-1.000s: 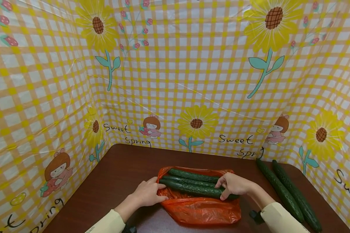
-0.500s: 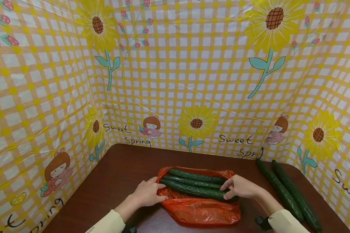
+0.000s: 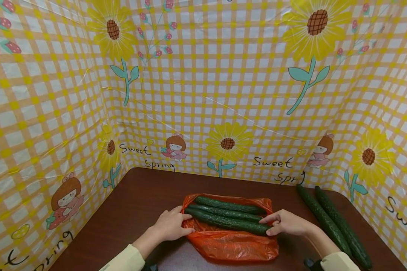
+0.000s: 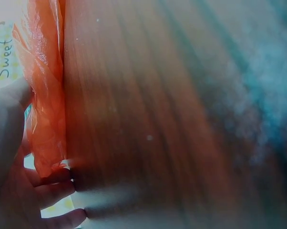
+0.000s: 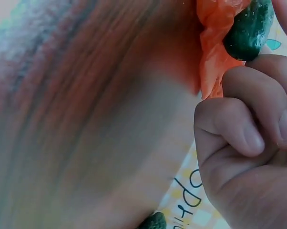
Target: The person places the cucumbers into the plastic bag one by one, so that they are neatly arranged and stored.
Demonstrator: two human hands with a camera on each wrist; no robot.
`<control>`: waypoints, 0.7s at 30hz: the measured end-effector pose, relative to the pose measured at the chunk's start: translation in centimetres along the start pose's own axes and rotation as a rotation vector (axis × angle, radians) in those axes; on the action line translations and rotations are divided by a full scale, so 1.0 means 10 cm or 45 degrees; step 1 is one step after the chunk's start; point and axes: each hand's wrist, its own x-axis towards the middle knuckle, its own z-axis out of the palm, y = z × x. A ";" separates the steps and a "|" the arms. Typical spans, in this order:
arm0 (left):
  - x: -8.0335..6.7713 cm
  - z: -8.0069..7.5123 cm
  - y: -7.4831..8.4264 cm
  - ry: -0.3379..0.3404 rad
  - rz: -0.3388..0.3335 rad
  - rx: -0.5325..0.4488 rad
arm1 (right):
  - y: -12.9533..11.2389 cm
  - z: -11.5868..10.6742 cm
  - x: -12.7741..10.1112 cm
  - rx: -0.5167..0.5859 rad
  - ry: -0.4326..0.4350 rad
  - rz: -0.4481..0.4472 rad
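Note:
An orange plastic bag [image 3: 234, 246] lies flat on the dark wooden table [image 3: 146, 195]. Three long cucumbers [image 3: 227, 220] lie side by side on its far half. My left hand [image 3: 183, 223] grips the bag's left edge, with the thumb over the plastic. In the left wrist view the bag [image 4: 46, 95] sits between that hand's thumb and fingers [image 4: 48, 191]. My right hand [image 3: 269, 228] is at the right end of the nearest cucumber. In the right wrist view its curled fingers [image 5: 248, 129] pinch the cucumber tip [image 5: 248, 31] beside the bag's edge [image 5: 212, 57].
Two more cucumbers [image 3: 325, 222] lie loose at the table's right side, pointing toward the back corner. A checked sunflower-print screen [image 3: 203, 94] walls the table on the left, back and right. Bare tabletop shows to the left of the bag.
My right hand has slid rightward along the nearest cucumber to its tip, and that cucumber has shifted slightly left. The left hand has kept its hold on the bag.

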 end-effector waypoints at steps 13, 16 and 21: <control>0.00 0.00 0.00 0.009 0.005 0.017 | 0.14 -0.03 -0.05 0.039 0.068 -0.059; 0.00 0.00 0.00 0.009 0.005 0.021 | 0.14 -0.04 -0.06 0.016 0.094 -0.042; 0.00 0.00 0.00 -0.005 0.001 0.021 | 0.18 -0.03 -0.07 -0.080 0.108 -0.013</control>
